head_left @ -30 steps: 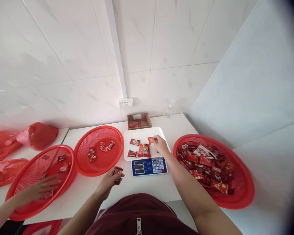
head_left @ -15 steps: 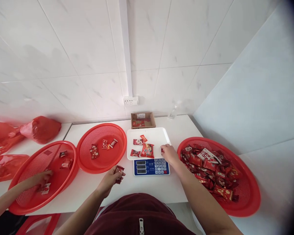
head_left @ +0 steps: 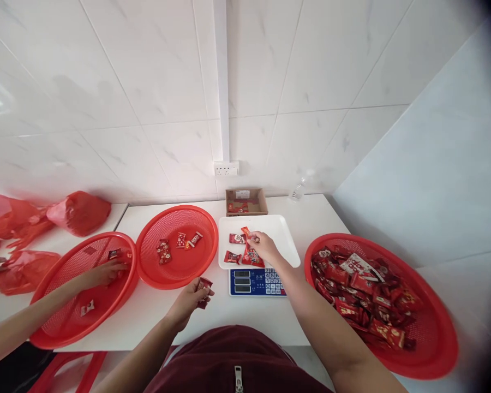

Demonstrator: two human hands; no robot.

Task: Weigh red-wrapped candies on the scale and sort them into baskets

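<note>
My left hand (head_left: 188,302) is closed on red snack packets (head_left: 205,293), held over the table just in front of the middle basket. Over the white tray (head_left: 284,248) of the scale (head_left: 249,283), my right hand (head_left: 262,245) has its fingers pinched at a small orange-red packet (head_left: 246,231). Beside those fingers lie a red packet with a white patch (head_left: 237,238), a larger red packet (head_left: 252,257) and a dark red packet (head_left: 232,257). The scale's keypad is partly covered by my right forearm.
A red basket (head_left: 433,327) heaped with packets stands at the right. The middle basket (head_left: 188,215) holds a few. Another person's hand (head_left: 108,271) reaches into the left basket (head_left: 65,327). Behind are a cardboard box (head_left: 247,207), a bottle (head_left: 298,190) and red bags (head_left: 79,213).
My right hand has moved left across the tray to the small packet; the packet it held at the tray's right is no longer there. The other person's hand has shifted right in the left basket.
</note>
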